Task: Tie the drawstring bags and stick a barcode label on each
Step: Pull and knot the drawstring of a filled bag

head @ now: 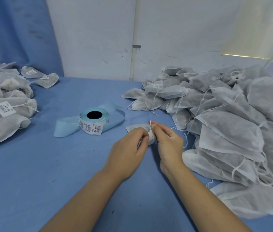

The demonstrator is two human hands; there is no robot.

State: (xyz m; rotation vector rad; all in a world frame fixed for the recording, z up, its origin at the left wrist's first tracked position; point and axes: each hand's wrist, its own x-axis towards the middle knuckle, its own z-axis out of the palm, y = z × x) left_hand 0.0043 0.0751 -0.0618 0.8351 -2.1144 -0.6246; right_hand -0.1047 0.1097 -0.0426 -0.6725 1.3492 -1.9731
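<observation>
Here, a small white drawstring bag (151, 140) is held between two hands near the middle of the blue-covered desk (48, 173). Its bunched neck is pinched by the curled fingers of the left hand (129, 149), while the white string (150, 125) is pinched between thumb and forefinger of the right hand (167, 143), its end standing up above the fingertips. The rest of the bag is seen lying flat on the desk just beyond the knuckles. A roll of barcode labels (93, 121) is set near the left hand, its pale blue backing strip (115, 113) looped around behind it. A large heap of bags (233, 124) with loose strings is piled at the right, and tied bags bearing labels (5, 106) are gathered at the left.
</observation>
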